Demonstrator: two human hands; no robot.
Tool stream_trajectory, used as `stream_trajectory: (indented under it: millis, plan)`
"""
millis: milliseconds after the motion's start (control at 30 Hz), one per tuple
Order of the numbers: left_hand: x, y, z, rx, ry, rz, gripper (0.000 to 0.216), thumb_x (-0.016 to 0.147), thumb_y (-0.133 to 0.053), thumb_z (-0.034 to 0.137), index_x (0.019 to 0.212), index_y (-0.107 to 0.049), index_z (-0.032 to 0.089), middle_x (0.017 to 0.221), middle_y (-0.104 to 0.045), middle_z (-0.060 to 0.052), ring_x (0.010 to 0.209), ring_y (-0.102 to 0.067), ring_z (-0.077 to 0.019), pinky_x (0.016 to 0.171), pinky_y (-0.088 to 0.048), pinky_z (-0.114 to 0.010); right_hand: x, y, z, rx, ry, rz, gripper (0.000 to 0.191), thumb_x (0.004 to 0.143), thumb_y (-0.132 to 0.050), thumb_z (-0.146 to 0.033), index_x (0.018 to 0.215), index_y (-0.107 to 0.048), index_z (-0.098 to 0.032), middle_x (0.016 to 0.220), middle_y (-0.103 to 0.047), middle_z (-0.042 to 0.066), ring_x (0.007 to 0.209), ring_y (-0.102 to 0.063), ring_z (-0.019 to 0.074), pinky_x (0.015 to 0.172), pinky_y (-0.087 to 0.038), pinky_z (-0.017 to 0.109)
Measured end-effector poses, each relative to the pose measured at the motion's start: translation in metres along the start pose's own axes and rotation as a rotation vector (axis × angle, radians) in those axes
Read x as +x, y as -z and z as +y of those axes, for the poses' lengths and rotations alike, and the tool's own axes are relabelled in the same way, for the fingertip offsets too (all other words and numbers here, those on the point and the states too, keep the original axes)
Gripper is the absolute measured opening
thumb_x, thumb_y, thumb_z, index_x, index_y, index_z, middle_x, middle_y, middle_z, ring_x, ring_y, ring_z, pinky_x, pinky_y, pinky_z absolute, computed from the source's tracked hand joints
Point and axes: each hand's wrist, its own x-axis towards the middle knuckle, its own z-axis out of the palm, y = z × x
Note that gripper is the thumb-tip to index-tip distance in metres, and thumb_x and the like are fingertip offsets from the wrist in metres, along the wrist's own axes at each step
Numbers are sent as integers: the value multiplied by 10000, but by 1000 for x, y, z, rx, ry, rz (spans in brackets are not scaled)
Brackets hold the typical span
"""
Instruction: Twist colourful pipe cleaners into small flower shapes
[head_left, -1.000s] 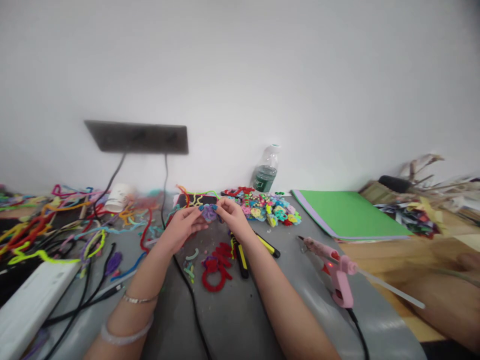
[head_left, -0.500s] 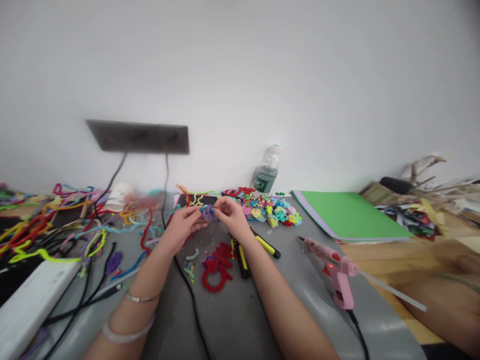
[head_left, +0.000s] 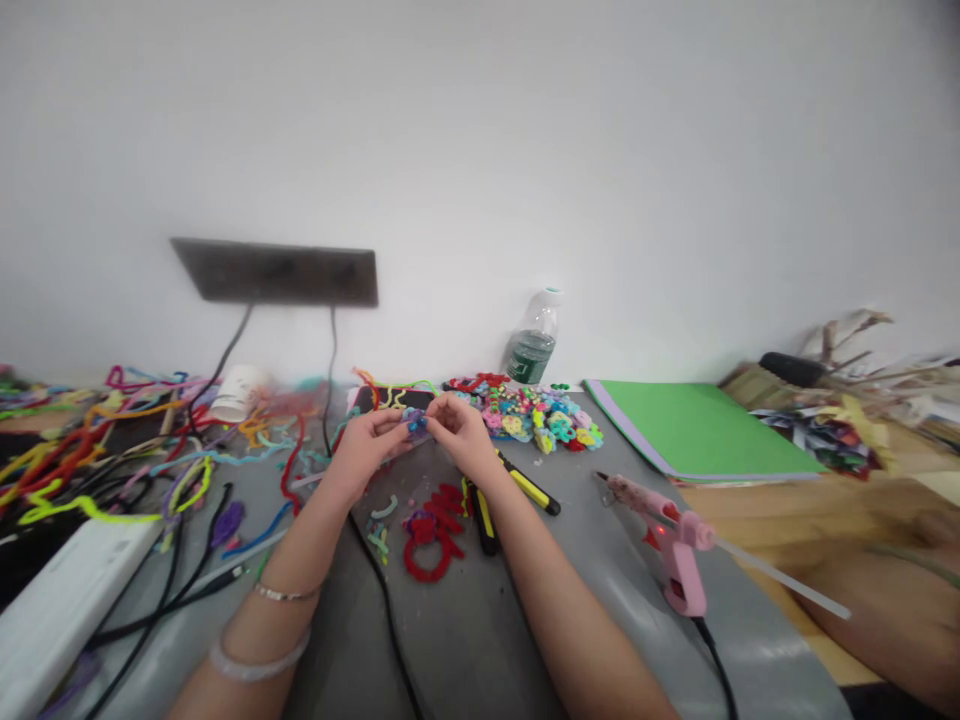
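Observation:
A small blue-and-purple pipe-cleaner flower [head_left: 415, 424] is pinched between my two hands above the grey table. My left hand [head_left: 369, 447] grips it from the left with thumb and fingers. From the right, my right hand [head_left: 459, 432] holds its other side with the fingertips; the fingers partly cover it. Below my hands lies a red pipe-cleaner piece [head_left: 427, 562] with a ring and a zigzag. Yellow-and-black pliers [head_left: 487, 520] rest by my right forearm. Behind my right hand is a pile of colourful pipe-cleaner flowers [head_left: 555, 418].
A pink hot glue gun [head_left: 679, 560] with a lit red light lies at right, its cord running forward. Green sheets [head_left: 705, 430] lie behind it. A bottle [head_left: 534, 340] leans by the wall. Loose pipe cleaners [head_left: 90, 450], cables and a white box [head_left: 82, 600] crowd the left. Another person's arm [head_left: 885, 610] shows far right.
My fingers have shifted slightly around the flower, which is turned a little and shows more blue. The other things on the table stay where they were.

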Motion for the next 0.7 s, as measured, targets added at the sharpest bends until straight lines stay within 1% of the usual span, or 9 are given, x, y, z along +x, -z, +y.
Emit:
stream_trajectory:
  millis: [100, 200, 300, 400, 500, 600, 700]
  plan:
    - [1, 0, 0, -46, 22, 71, 378, 564, -889, 321, 868, -762, 134, 862, -767, -68, 742, -696, -165, 725, -590, -294, 1, 1, 0, 68, -15, 5, 192, 793, -623, -372, 810, -538, -201, 697, -509, -20, 568, -439, 113, 549, -350, 258]
    - [2, 1, 1, -54, 26, 96, 408, 561, -889, 328, 885, -751, 123, 842, -765, -66, 721, -704, -168, 707, -594, -294, 3, 2, 1, 109, -27, 26, 258, 788, -638, -439, 807, -536, -203, 673, -496, -25, 552, -430, 113, 534, -349, 258]
    - [1, 1, 0, -36, -1, 73, 437, 562, -883, 388, 882, -739, 128, 815, -760, -59, 709, -706, -178, 691, -595, -301, 3, 2, 2, 116, -47, 25, 298, 778, -649, -482, 809, -537, -208, 672, -496, -29, 546, -425, 110, 532, -351, 258]
    - [2, 1, -2, -33, -39, 35, 440, 570, -874, 429, 871, -731, 142, 806, -752, -44, 718, -698, -173, 701, -596, -305, 2, -1, 3, 108, -68, -15, 295, 752, -681, -460, 835, -545, -211, 734, -533, -11, 607, -478, 124, 554, -377, 257]
    - [3, 1, -3, -60, -57, 31, 426, 554, -883, 423, 838, -723, 150, 793, -738, -25, 723, -686, -163, 720, -593, -307, 0, -3, 5, 81, -60, -40, 278, 725, -712, -402, 847, -547, -213, 764, -550, -2, 657, -510, 138, 585, -402, 262]
    - [2, 0, -2, -71, -35, 32, 416, 557, -885, 398, 845, -724, 146, 824, -740, -37, 722, -679, -159, 723, -587, -309, 0, -4, 5, 47, -54, -22, 249, 739, -698, -390, 840, -551, -216, 745, -553, -8, 621, -488, 132, 573, -393, 264]
    - [1, 0, 0, -75, -2, -2, 394, 578, -876, 375, 861, -737, 139, 862, -742, -56, 746, -677, -157, 710, -577, -288, 1, -1, 4, 25, -41, 16, 228, 751, -678, -400, 803, -563, -210, 715, -549, -11, 583, -458, 123, 557, -370, 263]
